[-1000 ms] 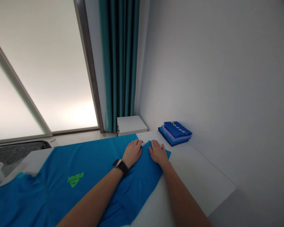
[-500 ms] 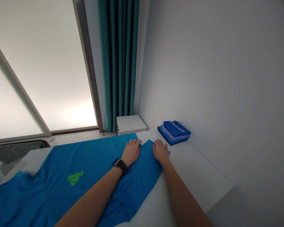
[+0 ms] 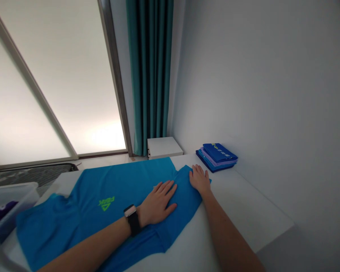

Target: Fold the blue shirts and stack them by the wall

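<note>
A blue T-shirt (image 3: 124, 177) with a small green logo lies spread over the white table (image 3: 243, 211). My left hand (image 3: 160, 202), a black watch on its wrist, rests flat on the shirt's middle, fingers spread. Toward the right end, my right hand (image 3: 200, 178) lies on the sleeve, fingers stretched out over the cloth near its edge. Part of the shirt's near side is hidden under my left forearm.
Folded clothes (image 3: 217, 158) in blue and purple are stacked at the table's far right, by the wall. A clear plastic bin (image 3: 25, 192) holding dark purple cloth stands at the left. Beyond the table are a white cabinet (image 3: 164, 147) and a green curtain (image 3: 151, 75).
My left hand has moved from the shirt's far edge back toward me and now lies flat with fingers spread. My right hand stays on the sleeve. The view has shifted left, showing more of the bin.
</note>
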A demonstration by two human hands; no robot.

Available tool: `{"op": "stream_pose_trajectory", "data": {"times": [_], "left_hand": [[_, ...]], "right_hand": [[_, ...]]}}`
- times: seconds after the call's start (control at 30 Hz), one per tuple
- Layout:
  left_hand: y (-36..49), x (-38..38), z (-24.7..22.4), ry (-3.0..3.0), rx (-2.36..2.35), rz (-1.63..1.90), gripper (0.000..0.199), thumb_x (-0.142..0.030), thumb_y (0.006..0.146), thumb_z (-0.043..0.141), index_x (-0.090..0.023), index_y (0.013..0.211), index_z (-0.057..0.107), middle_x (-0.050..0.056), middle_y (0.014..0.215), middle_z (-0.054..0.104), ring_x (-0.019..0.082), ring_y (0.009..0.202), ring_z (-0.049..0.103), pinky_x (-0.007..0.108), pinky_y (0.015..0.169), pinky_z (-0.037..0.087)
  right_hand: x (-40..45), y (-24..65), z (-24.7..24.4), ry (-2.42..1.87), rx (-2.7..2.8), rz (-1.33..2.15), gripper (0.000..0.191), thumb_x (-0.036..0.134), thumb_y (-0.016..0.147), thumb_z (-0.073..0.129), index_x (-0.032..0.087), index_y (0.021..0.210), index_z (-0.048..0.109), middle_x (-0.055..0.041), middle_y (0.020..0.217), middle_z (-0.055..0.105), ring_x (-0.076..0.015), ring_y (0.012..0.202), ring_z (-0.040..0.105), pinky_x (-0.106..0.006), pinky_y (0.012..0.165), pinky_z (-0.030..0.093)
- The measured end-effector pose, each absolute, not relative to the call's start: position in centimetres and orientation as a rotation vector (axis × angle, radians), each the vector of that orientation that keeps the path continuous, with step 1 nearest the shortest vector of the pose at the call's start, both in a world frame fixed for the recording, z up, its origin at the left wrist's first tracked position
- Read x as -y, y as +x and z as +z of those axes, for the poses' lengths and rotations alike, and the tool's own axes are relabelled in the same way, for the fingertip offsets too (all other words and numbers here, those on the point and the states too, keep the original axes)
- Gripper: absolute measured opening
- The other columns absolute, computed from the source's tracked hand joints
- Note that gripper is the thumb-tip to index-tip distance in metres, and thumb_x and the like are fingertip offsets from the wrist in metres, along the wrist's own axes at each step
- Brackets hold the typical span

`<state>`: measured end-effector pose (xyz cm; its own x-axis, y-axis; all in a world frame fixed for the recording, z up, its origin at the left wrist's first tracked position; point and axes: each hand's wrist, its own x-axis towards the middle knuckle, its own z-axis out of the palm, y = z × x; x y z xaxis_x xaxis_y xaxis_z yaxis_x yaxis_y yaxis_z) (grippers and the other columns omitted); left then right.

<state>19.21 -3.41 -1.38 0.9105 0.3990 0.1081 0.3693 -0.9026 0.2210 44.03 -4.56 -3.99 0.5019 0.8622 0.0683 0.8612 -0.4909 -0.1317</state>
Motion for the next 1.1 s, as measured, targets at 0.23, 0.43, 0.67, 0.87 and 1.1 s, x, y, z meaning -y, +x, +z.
{"op": "stream_pose_trajectory", "data": {"times": [0.23,0.43,0.67,0.87,1.1], "left_hand": [[17.6,5.1,-1.7,2.881,-0.533,0.25,0.07,-0.059,0.097,0.027,-0.019,0.153,0.017,0.01,0.157,0.026,0.024,0.144,0.024,0.047,0.118,0.016],[17.8,4.9,-2.2,2.932,-0.573,0.276,0.068,-0.054,0.097,0.03,-0.011,0.15,0.028,0.014,0.155,0.029,0.025,0.144,0.023,0.045,0.119,0.018],[17.3,4.8,-2.1,2.948,-0.613,0.265,0.062,-0.046,0.098,0.033,-0.009,0.148,0.033,0.015,0.154,0.03,0.025,0.144,0.025,0.044,0.118,0.02],[15.7,6.3,-2.0,2.921,-0.585,0.286,0.069,-0.059,0.097,0.029,-0.016,0.151,0.028,0.013,0.155,0.028,0.028,0.143,0.026,0.048,0.117,0.02],[13.3,9.1,-1.1,2.87,-0.481,0.208,0.067,-0.057,0.098,0.029,-0.02,0.153,0.019,0.01,0.157,0.024,0.026,0.145,0.023,0.046,0.118,0.018]], "right_hand": [[5.3,42.9,-2.7,-2.503,1.522,-0.077,0.053,0.032,0.098,0.026,0.011,0.144,0.039,-0.0129,0.151,0.037,-0.0225,0.142,0.027,-0.048,0.115,0.012],[7.9,37.6,-2.3,-2.219,1.808,-0.088,0.051,0.025,0.096,0.025,0.013,0.143,0.044,-0.01,0.147,0.044,-0.0197,0.139,0.033,-0.04,0.116,0.018],[12.7,35.3,-2.8,-2.083,2.114,0.078,0.062,0.046,0.099,0.023,0.013,0.15,0.029,-0.0082,0.156,0.027,-0.0217,0.145,0.02,-0.042,0.119,0.01],[13.7,35.6,-1.4,-2.09,2.203,0.195,0.076,0.062,0.093,0.026,0.015,0.153,0.02,-0.0074,0.159,0.014,-0.0242,0.147,0.01,-0.046,0.118,0.001],[13.8,35.3,-1.3,-2.109,2.178,0.169,0.071,0.058,0.096,0.022,0.016,0.153,0.02,-0.0065,0.159,0.015,-0.0228,0.147,0.01,-0.046,0.118,0.001]]}}
